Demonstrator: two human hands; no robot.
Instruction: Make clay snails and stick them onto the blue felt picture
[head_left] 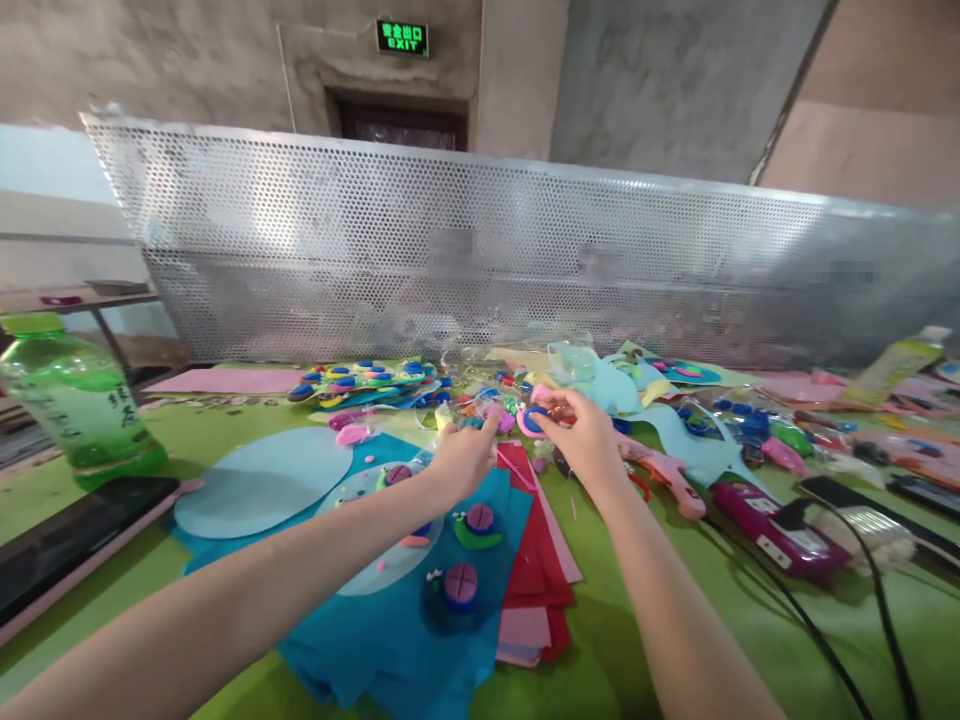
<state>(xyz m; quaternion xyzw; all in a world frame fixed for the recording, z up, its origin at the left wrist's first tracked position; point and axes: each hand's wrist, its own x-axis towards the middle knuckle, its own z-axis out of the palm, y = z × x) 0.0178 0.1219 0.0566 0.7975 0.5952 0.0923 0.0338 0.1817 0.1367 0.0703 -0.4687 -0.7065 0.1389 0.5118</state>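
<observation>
Between the thumb and fingers of my right hand is a small clay snail, with a pink body and a blue round shell. My left hand is just left of it with curled fingers; what they hold, if anything, is hidden. Below my hands lie blue sheets. On them sit a green snail with a purple shell and a dark blue snail with a purple, cross-marked shell. A pale blue disc carries more snail pieces, partly covered by my left forearm.
A large light blue disc and red sheets lie nearby. Finished-looking clay pieces are piled behind. A green bottle and phone stand left; a pink glue gun, magenta device and cables are right.
</observation>
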